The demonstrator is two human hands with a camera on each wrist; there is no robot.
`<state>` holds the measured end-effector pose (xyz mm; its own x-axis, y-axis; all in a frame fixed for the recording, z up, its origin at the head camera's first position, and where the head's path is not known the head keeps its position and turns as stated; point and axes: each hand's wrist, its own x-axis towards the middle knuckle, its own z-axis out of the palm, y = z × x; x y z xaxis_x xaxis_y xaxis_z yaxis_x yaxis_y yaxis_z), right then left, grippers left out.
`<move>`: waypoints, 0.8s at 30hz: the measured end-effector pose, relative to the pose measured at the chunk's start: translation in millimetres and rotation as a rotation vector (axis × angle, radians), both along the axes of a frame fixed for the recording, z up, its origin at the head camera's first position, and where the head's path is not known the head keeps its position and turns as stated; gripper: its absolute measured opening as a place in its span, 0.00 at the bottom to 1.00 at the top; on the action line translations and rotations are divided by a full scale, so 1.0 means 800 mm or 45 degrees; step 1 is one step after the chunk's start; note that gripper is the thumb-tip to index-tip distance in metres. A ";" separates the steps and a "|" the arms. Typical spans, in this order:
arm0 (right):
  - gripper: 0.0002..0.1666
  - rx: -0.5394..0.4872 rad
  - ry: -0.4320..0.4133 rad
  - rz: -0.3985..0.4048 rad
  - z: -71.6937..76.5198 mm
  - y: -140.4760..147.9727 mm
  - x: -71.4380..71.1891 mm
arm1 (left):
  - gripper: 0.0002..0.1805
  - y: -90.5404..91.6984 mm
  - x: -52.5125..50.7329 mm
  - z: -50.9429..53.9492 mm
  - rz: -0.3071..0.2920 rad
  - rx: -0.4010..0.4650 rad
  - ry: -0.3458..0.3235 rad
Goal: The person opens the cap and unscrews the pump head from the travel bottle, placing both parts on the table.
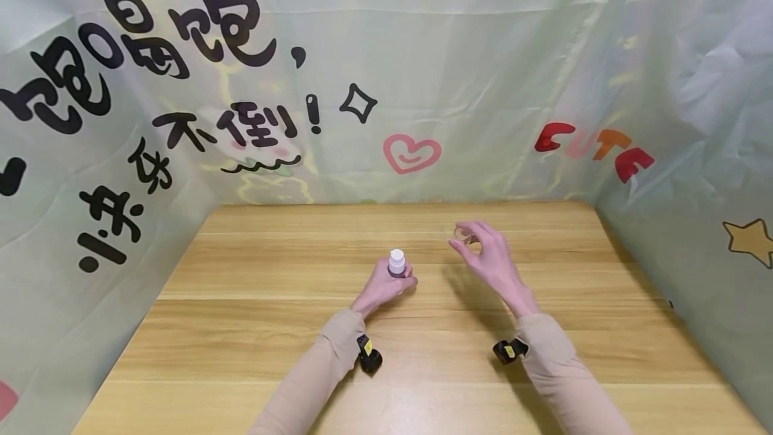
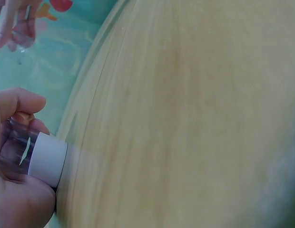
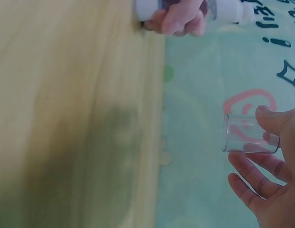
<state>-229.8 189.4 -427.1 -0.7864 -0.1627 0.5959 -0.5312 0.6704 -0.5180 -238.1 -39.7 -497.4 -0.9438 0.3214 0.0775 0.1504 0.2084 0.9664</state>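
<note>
A small bottle with a white top (image 1: 396, 262) stands upright in my left hand (image 1: 384, 285), whose fingers and thumb curl round its body. The left wrist view shows the bottle's white base (image 2: 48, 160) below the clear body, close to the table. My right hand (image 1: 490, 259) is raised to the right of the bottle, apart from it. Between its thumb and fingers it holds a clear hollow cap (image 3: 247, 134), see-through and hard to make out in the head view. In the right wrist view the other fingers are spread beside the cap.
The wooden table (image 1: 253, 348) reaches back to a printed cloth (image 1: 483, 72) with black lettering, a pink heart and coloured letters. The same cloth rises at the left and right sides. A black wrist camera (image 1: 370, 356) sits on the left sleeve, another (image 1: 509, 352) on the right.
</note>
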 end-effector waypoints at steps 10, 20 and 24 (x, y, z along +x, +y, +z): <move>0.24 0.004 -0.162 -0.107 -0.023 0.030 0.002 | 0.13 0.000 0.000 -0.001 0.007 -0.005 -0.019; 0.23 0.038 -0.233 -0.176 -0.038 0.059 0.011 | 0.14 0.001 -0.001 -0.001 0.006 -0.004 -0.017; 0.22 0.051 -0.274 -0.180 -0.042 0.067 0.015 | 0.14 0.000 -0.001 -0.001 0.002 -0.001 -0.014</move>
<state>-217.8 242.7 -461.1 -0.9111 -0.0621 0.4075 -0.3110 0.7523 -0.5808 -238.5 -39.3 -498.3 -0.9452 0.3196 0.0670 0.1395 0.2098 0.9677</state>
